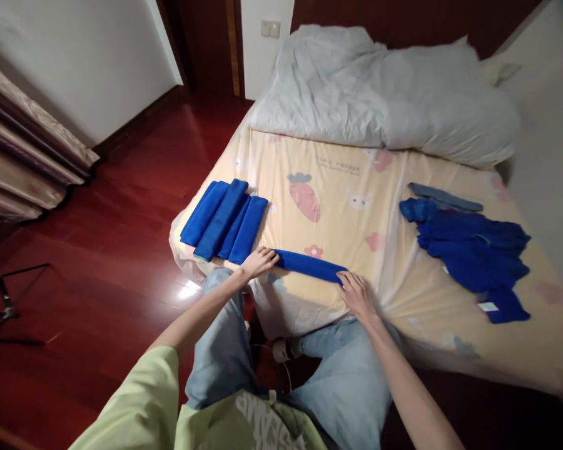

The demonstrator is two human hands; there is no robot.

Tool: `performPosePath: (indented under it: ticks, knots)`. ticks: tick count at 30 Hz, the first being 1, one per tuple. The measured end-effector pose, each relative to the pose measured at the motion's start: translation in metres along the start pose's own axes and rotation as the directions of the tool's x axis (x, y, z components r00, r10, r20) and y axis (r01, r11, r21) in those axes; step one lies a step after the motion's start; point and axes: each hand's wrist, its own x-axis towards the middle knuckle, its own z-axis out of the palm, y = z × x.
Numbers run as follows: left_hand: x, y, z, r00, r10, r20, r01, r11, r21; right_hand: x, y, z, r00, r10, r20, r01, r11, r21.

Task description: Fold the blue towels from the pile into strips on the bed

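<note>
A blue cloth that looks like a towel [309, 265], folded into a long narrow strip, lies along the near edge of the bed. My left hand [259, 262] is closed on its left end. The other end is under the curled fingers of my right hand [355, 292]. Just beyond my left hand, several folded blue towels [225, 219] lie side by side, partly overlapping. To the right is a loose, crumpled heap of blue towels [473, 250], with a white tag showing near its front.
The bed [338, 194] has a yellow sheet printed with carrots and flowers. A grey-white quilt [385, 94] is bunched at its head. A black stand [9, 309] is on the red wooden floor [122, 250], and a curtain [28, 150] hangs at the left.
</note>
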Motion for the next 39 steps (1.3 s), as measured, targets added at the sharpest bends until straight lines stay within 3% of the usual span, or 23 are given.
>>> performPosePath:
  ticks: [3,6,9,11,13,17,19,22,28,33,36,39]
  knots:
    - [-0.001,0.0,-0.022,0.998,0.063,0.01,-0.063,0.998,-0.001,0.022,0.013,-0.023,0.993,-0.019,0.118,0.027,0.998,-0.062]
    - [-0.025,0.007,-0.039,0.988,0.134,-0.08,-0.135,0.991,-0.012,0.06,0.021,-0.048,0.987,-0.053,0.15,0.072,0.989,-0.127]
    - [-0.064,0.012,-0.048,0.975,0.163,-0.153,-0.168,0.986,-0.023,0.122,0.02,-0.064,0.975,-0.153,0.162,0.179,0.971,-0.161]
    - [-0.089,0.01,-0.05,0.973,0.138,-0.183,-0.143,0.99,-0.014,0.175,0.01,-0.062,0.955,-0.243,0.172,0.269,0.952,-0.147]
    - [-0.11,0.002,-0.048,0.967,0.094,-0.235,-0.092,0.996,0.022,0.234,-0.009,-0.049,0.932,-0.323,0.165,0.341,0.936,-0.093]
    - [-0.133,-0.024,-0.042,0.935,-0.037,-0.353,0.071,0.994,0.084,0.342,-0.068,-0.002,0.888,-0.442,0.126,0.445,0.895,0.006]
    - [-0.139,-0.038,-0.039,0.929,-0.09,-0.359,0.132,0.987,0.093,0.38,-0.099,0.023,0.871,-0.474,0.13,0.478,0.879,0.002]
    - [-0.143,-0.055,-0.035,0.94,-0.139,-0.311,0.181,0.977,0.111,0.412,-0.134,0.055,0.878,-0.469,0.093,0.471,0.882,-0.009]
    - [-0.143,-0.065,-0.018,0.951,-0.205,-0.232,0.225,0.973,0.06,0.418,-0.145,0.092,0.914,-0.393,0.102,0.394,0.919,0.004]
    - [-0.141,-0.058,-0.01,0.906,-0.348,-0.242,0.361,0.933,0.01,0.405,-0.148,0.088,0.934,-0.325,0.147,0.319,0.946,0.061]
    - [-0.148,-0.034,-0.013,0.863,-0.39,-0.32,0.392,0.918,-0.062,0.363,-0.143,0.072,0.963,-0.244,0.111,0.225,0.961,0.164]
    - [-0.168,0.016,-0.011,0.832,-0.399,-0.386,0.353,0.917,-0.186,0.275,-0.116,0.046,0.986,-0.143,0.084,0.12,0.963,0.24]
